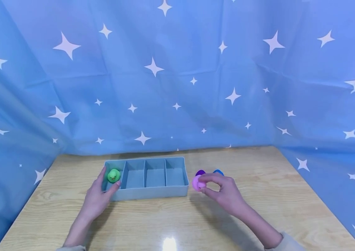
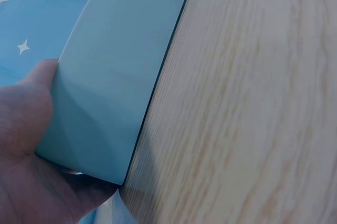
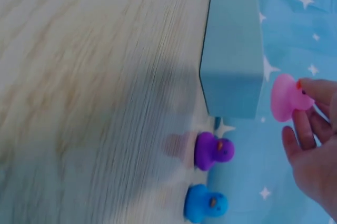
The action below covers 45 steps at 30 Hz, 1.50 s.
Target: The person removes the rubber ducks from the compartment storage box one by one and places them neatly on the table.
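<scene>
My right hand (image 1: 227,193) pinches a pink rubber duck (image 1: 198,183) between thumb and fingers, just right of the box. In the right wrist view the pink duck (image 3: 287,99) hangs above the tabletop, held by its head. My left hand (image 1: 97,197) grips the left end of a grey-blue divided box (image 1: 152,192), its thumb over the front rim. A green rubber duck (image 1: 114,175) sits in the leftmost compartment, beside that thumb. Behind my right hand, a purple duck (image 3: 210,151) and a blue duck (image 3: 202,204) stand on the table, both partly hidden in the head view.
The box stands on a light wooden table (image 1: 152,223), with thin dividers making a row of compartments. A blue curtain with white stars (image 1: 177,87) hangs behind the table and along both sides. A bright light reflection shows near the table's front.
</scene>
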Each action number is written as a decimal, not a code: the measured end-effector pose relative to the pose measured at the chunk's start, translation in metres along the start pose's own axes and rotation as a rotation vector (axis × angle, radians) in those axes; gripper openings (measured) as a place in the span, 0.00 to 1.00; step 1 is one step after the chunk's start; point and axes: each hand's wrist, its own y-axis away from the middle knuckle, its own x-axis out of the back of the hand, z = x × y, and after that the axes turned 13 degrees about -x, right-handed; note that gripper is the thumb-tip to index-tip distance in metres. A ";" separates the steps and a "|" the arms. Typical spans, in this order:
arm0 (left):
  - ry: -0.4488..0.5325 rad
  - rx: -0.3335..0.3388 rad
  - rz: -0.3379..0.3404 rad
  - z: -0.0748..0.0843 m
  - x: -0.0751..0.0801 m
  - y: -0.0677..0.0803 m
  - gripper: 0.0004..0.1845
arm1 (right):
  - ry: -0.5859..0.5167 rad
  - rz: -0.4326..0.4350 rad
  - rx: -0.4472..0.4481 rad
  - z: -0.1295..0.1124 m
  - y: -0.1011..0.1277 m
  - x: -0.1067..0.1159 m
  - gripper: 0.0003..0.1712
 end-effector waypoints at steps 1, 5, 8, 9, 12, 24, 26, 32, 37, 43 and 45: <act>0.000 0.001 -0.002 0.000 -0.001 0.000 0.52 | 0.000 0.008 0.002 0.001 0.001 0.001 0.18; 0.005 0.004 -0.001 0.000 -0.001 0.002 0.52 | 0.015 0.018 -0.024 0.005 0.003 0.007 0.19; 0.004 0.005 -0.003 0.000 -0.001 0.002 0.52 | 0.026 0.013 -0.052 0.008 0.004 0.010 0.19; 0.003 0.006 -0.004 0.000 0.000 0.003 0.52 | 0.028 0.012 -0.055 0.009 0.004 0.012 0.19; -0.004 0.003 -0.005 0.000 0.000 0.002 0.52 | 0.027 0.008 -0.063 0.011 0.005 0.015 0.18; -0.002 0.013 -0.010 0.000 0.001 0.001 0.52 | 0.054 0.058 -0.051 0.022 0.006 0.032 0.18; -0.006 0.011 -0.011 0.000 0.001 0.001 0.52 | 0.053 0.066 -0.043 0.024 0.006 0.034 0.18; -0.014 0.011 -0.012 0.000 0.001 0.000 0.52 | 0.060 0.077 -0.038 0.032 0.006 0.039 0.19; -0.012 0.015 -0.015 0.000 0.001 0.000 0.52 | 0.090 0.075 -0.078 0.039 0.007 0.044 0.19; -0.013 0.014 -0.014 0.000 0.000 0.000 0.53 | 0.105 0.068 -0.148 0.049 0.007 0.051 0.17; -0.012 0.011 -0.014 0.000 -0.001 0.000 0.53 | 0.103 0.077 -0.150 0.053 0.007 0.054 0.17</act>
